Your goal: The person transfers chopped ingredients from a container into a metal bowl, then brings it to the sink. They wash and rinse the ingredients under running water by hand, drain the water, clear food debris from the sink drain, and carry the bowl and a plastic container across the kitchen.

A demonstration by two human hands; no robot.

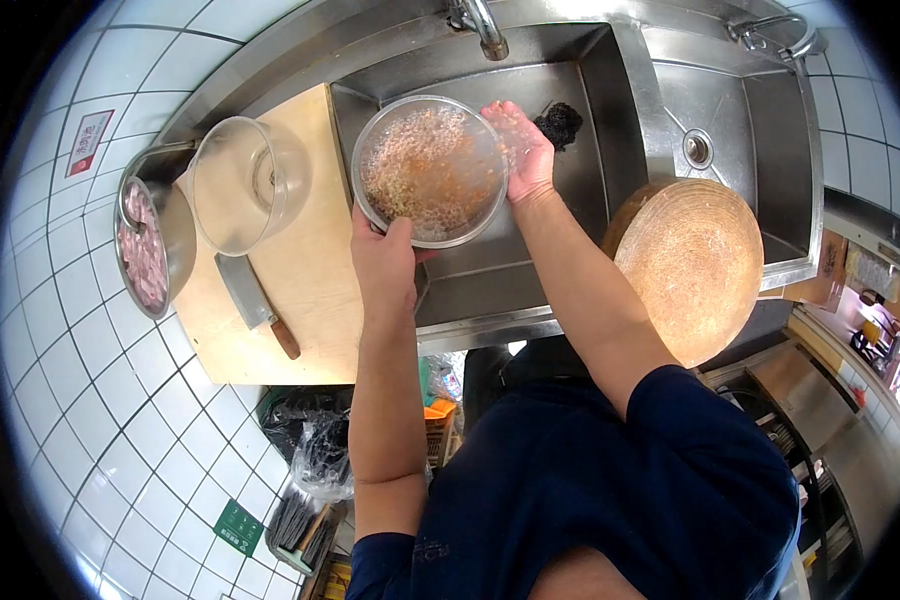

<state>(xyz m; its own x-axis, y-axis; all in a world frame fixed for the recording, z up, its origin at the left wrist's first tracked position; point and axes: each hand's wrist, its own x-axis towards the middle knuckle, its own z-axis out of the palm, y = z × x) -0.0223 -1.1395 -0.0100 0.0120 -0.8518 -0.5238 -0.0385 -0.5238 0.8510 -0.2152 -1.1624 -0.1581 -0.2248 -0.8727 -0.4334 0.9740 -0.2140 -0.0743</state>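
A round clear plastic tub (432,172) is held over the left sink basin. Small pinkish-orange and tan bits, with bubbles and cloudy liquid, show in it; their kind I cannot tell. My left hand (385,262) grips the near-left rim, thumb on top and fingers underneath. On the right side, my right hand (526,150) is cupped against the tub wall, its fingers partly blurred and hidden by the plastic.
Left of the sink (490,275), a wooden board (315,240) carries another clear tub (242,185) and a cleaver (255,300). A metal bowl of pink meat (145,250) stands beyond. A round chopping block (690,270) overlaps the right basin; a dark scrubber (558,126) lies behind my right hand.
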